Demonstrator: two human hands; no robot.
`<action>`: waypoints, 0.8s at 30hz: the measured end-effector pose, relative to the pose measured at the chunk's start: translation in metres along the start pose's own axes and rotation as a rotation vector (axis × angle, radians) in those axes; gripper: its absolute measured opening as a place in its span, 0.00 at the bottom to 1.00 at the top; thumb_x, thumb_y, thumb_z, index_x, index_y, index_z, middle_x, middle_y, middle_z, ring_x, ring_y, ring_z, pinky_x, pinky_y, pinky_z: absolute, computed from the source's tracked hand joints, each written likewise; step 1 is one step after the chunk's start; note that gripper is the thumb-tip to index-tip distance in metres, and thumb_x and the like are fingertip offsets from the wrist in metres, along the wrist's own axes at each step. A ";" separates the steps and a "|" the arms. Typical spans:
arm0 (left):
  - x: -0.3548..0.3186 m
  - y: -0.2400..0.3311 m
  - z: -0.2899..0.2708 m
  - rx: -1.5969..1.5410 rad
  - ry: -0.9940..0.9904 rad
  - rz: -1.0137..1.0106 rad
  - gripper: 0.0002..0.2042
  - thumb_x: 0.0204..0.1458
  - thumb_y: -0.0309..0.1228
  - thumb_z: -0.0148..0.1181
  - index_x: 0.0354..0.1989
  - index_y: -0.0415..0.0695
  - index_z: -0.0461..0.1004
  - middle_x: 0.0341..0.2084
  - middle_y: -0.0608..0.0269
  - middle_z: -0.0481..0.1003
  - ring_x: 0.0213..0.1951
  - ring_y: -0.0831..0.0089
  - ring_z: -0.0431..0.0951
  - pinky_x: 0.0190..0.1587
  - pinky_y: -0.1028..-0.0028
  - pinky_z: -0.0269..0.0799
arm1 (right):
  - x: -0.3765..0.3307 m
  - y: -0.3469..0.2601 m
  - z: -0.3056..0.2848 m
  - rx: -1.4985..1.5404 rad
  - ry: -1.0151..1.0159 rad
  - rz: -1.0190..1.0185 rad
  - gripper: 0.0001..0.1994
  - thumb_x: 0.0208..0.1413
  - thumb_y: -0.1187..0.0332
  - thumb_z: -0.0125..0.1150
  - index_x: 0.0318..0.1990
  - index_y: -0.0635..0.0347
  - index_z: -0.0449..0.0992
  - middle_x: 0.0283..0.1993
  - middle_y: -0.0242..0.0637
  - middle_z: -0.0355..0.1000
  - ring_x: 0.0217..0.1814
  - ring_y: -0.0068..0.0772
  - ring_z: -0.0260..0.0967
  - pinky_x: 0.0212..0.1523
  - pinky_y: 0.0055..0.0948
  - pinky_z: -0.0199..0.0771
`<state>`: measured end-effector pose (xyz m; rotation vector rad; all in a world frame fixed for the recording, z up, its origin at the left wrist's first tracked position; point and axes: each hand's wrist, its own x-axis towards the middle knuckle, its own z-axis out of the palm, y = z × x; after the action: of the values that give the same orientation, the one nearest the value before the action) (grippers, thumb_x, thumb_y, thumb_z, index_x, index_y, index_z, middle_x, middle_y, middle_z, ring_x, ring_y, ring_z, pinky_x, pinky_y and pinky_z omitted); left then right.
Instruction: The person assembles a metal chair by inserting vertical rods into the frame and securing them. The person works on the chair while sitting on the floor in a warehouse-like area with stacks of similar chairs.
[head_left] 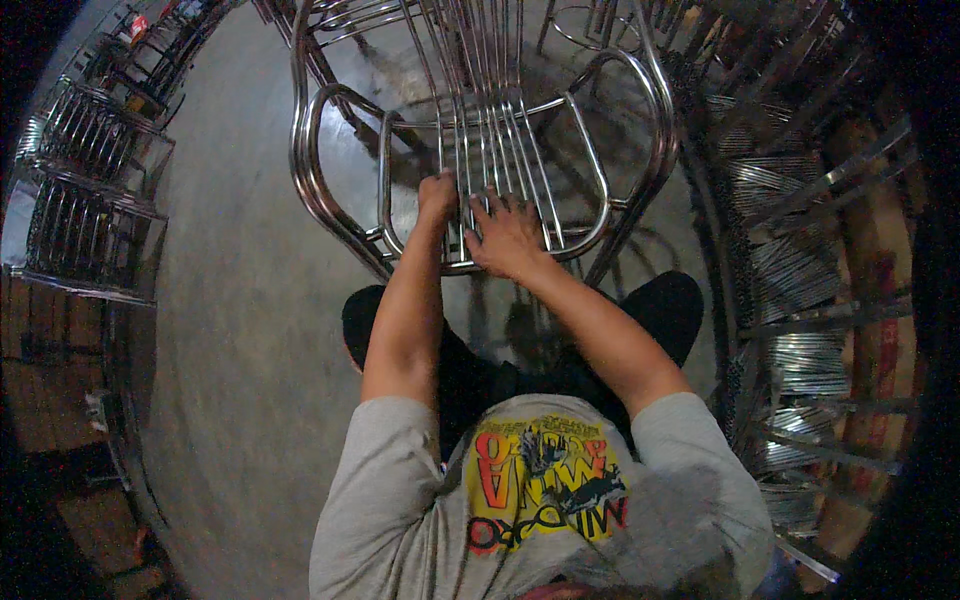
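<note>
A shiny tubular metal chair frame (300, 150) stands in front of me, with curved armrests and a row of thin rods (497, 140) running down its back and along its seat. My left hand (436, 193) is closed around one of the leftmost seat rods. Over the rods just to its right lies my right hand (508, 236), palm down and fingers spread, near the rounded front bar (458, 267) of the seat. What is under the right palm is hidden.
Stacked metal chair frames (85, 215) line the left side. On the right, a rack (735, 330) holds bundles of metal rods (810, 362), with brown cardboard behind. My knees (665, 315) are close to the chair's front. Grey concrete floor (235, 330) stretches to the left.
</note>
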<state>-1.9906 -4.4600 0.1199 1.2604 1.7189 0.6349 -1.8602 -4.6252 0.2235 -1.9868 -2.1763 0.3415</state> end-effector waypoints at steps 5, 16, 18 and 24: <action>0.006 0.001 -0.001 0.087 -0.013 0.057 0.29 0.56 0.51 0.48 0.45 0.32 0.76 0.45 0.35 0.74 0.50 0.41 0.73 0.52 0.56 0.67 | 0.000 -0.003 -0.007 -0.020 -0.021 0.024 0.32 0.57 0.48 0.47 0.67 0.49 0.57 0.72 0.46 0.49 0.71 0.55 0.48 0.69 0.59 0.41; 0.021 -0.036 -0.024 -0.171 -0.227 0.186 0.26 0.60 0.51 0.48 0.49 0.37 0.71 0.37 0.53 0.76 0.34 0.66 0.76 0.34 0.66 0.71 | -0.176 0.175 -0.112 0.304 1.056 0.266 0.21 0.56 0.56 0.58 0.51 0.61 0.72 0.48 0.49 0.72 0.52 0.48 0.68 0.56 0.40 0.66; 0.007 -0.021 -0.029 -0.203 -0.210 0.209 0.27 0.60 0.51 0.48 0.51 0.36 0.71 0.38 0.53 0.76 0.36 0.65 0.76 0.36 0.67 0.71 | -0.259 0.252 -0.134 0.305 1.345 0.702 0.10 0.57 0.65 0.55 0.39 0.62 0.75 0.34 0.41 0.75 0.35 0.35 0.71 0.39 0.36 0.70; -0.025 0.002 -0.025 -0.265 -0.199 0.265 0.28 0.61 0.50 0.47 0.52 0.32 0.69 0.40 0.54 0.76 0.39 0.64 0.76 0.41 0.69 0.70 | -0.496 0.387 -0.084 0.014 0.704 1.789 0.21 0.57 0.57 0.53 0.52 0.63 0.72 0.51 0.60 0.70 0.54 0.59 0.68 0.56 0.48 0.66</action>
<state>-2.0090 -4.4804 0.1424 1.3216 1.2707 0.8326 -1.4201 -5.0818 0.2068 -2.7417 0.3316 -0.1795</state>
